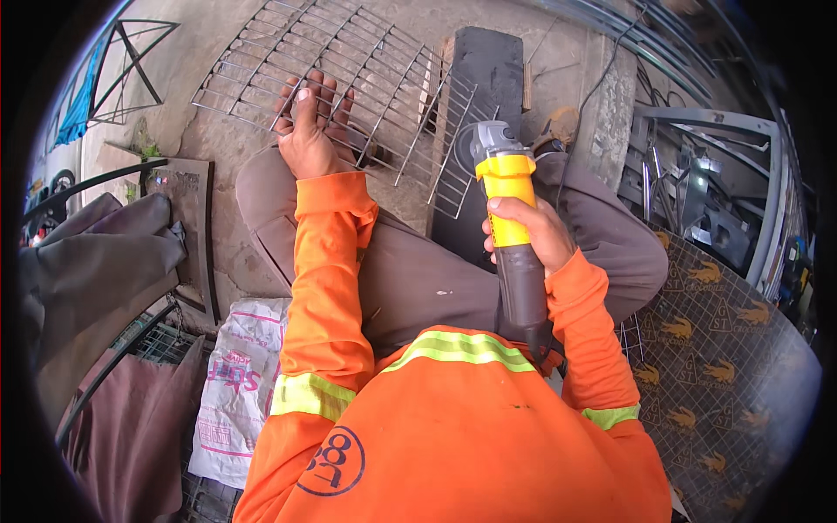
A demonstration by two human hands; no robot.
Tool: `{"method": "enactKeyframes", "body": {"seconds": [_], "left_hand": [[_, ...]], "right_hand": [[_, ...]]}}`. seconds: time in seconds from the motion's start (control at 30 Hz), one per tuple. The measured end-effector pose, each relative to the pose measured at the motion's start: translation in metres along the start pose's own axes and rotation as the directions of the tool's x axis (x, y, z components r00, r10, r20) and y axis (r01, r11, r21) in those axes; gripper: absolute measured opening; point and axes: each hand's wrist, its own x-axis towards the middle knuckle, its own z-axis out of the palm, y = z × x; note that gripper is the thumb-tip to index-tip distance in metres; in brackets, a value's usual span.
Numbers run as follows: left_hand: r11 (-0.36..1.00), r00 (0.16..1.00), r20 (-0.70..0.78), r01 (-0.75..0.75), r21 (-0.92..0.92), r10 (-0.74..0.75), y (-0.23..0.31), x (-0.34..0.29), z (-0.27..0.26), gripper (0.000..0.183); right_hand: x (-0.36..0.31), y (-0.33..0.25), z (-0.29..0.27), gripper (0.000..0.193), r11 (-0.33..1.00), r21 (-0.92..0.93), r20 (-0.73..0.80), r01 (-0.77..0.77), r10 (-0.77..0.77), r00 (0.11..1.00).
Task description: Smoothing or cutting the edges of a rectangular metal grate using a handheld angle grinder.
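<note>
The wire grid (384,122) is held over the floor (558,44) in front of the body, its near right edge brought across a dark board (485,65) and right beside the disc (465,146) of the grinder (506,196). The work is judged to be partway along: most wires remain joined in rows, while loose-looking ends stick out along the near right side. Whether a cut has been finished there cannot be told, nor whether the disc is touching wire or spinning.

By the left hand (312,144) the grid is gripped loosely, the thumb laid over a wire and the half-curled fingers spread beneath. By the right hand (539,231) the grinder is clasped, its yellow body closely wrapped by the fingers.

The grid is made of thin, round, dull grey rods, crossed in long rectangles. The grinder is built of bare cast metal at the head, then smooth yellow and dark casing. The board is flat and matt – the floor rough, stained concrete. Farther out, a crumpled white sack (231,392), limp grey cloth (113,240) and a squared metal frame (776,174) are seen.
</note>
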Motion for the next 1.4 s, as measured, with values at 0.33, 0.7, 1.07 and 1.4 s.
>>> {"method": "enactKeyframes", "body": {"seconds": [0.33, 0.7, 1.07, 1.4], "left_hand": [[0.999, 1.000, 0.013, 0.029, -0.037, -0.029, -0.001, -0.004, -0.007, 0.033], [0.998, 0.997, -0.043, 0.056, -0.028, -0.057, -0.006, 0.002, -0.012, 0.038], [0.997, 0.995, -0.073, 0.060, -0.048, -0.063, -0.004, 0.003, -0.011, 0.039], [0.998, 0.999, 0.015, 0.042, -0.053, -0.042, 0.006, -0.019, 0.010, 0.036]], "right_hand": [[-0.058, 0.050, 0.027, 0.042, 1.000, 0.015, 0.096, -0.016, 0.014, 0.995], [0.051, -0.019, -0.015, 0.043, 0.993, 0.017, -0.091, 0.113, -0.111, 0.990], [0.036, -0.004, -0.021, 0.041, 0.986, -0.080, -0.168, 0.145, -0.156, 0.973], [0.039, -0.004, -0.016, 0.042, 0.953, -0.254, -0.176, 0.166, -0.214, 0.961]]}}
